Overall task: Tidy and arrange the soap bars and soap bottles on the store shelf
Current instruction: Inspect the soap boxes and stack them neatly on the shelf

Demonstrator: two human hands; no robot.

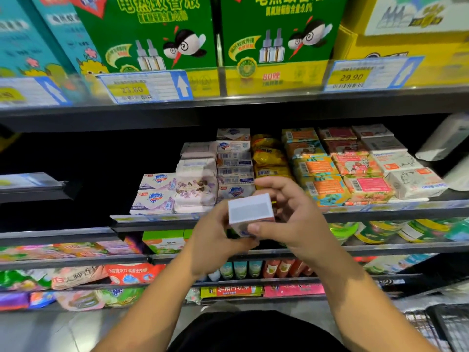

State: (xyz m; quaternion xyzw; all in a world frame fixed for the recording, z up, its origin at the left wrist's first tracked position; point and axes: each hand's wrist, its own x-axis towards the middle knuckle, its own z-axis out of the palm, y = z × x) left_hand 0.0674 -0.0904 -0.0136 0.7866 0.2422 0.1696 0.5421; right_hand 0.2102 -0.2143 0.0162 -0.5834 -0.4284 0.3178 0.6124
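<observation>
A white boxed soap bar (250,210) is held upright in front of the soap shelf (157,219), its blank end facing me. My left hand (215,237) grips it from the left and below. My right hand (286,212) grips it from the right, thumb across its lower front. Behind it stand stacks of soap bars: white and purple boxes (157,191), pink wrapped bars (196,174), a column of white boxes (234,161), yellow packs (270,156) and orange, pink and white wrapped bars (355,168).
Green mosquito-liquid boxes (152,34) and price tags (144,86) fill the shelf above. White bottles (446,141) stand at the far right. Lower shelves hold packets and small bottles (241,269). A dark gap lies left of the soap stacks. A basket (441,323) sits bottom right.
</observation>
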